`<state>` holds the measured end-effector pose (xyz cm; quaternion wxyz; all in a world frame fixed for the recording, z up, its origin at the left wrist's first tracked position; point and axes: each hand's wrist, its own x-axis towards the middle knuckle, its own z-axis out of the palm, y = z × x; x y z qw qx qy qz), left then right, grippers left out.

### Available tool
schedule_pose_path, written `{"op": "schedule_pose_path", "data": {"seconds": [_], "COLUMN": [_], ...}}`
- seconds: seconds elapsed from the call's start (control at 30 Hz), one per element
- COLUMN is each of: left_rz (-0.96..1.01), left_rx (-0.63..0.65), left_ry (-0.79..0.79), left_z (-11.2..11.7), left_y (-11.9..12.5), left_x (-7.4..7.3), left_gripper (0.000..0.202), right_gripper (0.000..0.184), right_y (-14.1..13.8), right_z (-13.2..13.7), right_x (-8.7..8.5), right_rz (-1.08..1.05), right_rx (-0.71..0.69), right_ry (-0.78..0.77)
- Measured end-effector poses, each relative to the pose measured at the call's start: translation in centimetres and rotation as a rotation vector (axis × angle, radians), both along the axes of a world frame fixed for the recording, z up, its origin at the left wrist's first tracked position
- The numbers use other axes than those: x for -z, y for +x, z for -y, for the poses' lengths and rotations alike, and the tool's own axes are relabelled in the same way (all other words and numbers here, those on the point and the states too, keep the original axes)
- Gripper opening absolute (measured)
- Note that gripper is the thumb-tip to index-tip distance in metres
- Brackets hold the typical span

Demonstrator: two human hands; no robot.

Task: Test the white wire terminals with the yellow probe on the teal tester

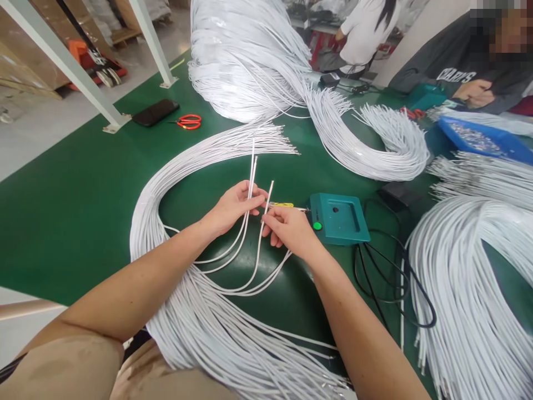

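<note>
My left hand (239,206) is closed around a few thin white cables (250,186), their ends pointing up. To its right, the thumb and fingers of my right hand (287,228) pinch another white cable (268,197) near its upper end. More white strands run down from under my right hand. These lengths lead back to a large curved bundle of white cables (145,216) beneath my left forearm. Just beyond my right fingers is a teal device (339,236) with a green button and a recessed top. A small yellow piece (283,205) lies between the device and my hands.
Black cords (391,300) trail from the device. Other white cable bundles (470,266) lie at right and a tall coil (245,61) behind. Red-handled scissors (189,121) and a black phone (156,112) lie at back left. A blue tray (508,145) holds small parts. Two people are across.
</note>
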<state>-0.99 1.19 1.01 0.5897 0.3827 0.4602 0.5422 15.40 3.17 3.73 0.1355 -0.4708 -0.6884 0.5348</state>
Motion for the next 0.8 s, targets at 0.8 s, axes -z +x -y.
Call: {"op": "schedule_pose_path", "data": {"seconds": [0.8], "left_rz": [-0.147], "left_rx": [0.088], "left_ry": [0.076], "left_z": [0.1], "left_y": [0.7], "left_x": [0.5], "left_gripper": [0.035], "right_gripper": [0.014], "right_y": [-0.1], "right_z": [-0.6], "right_x": [0.9], "right_rz": [-0.626], "right_rx": [0.363], "right_ry": [-0.205]}}
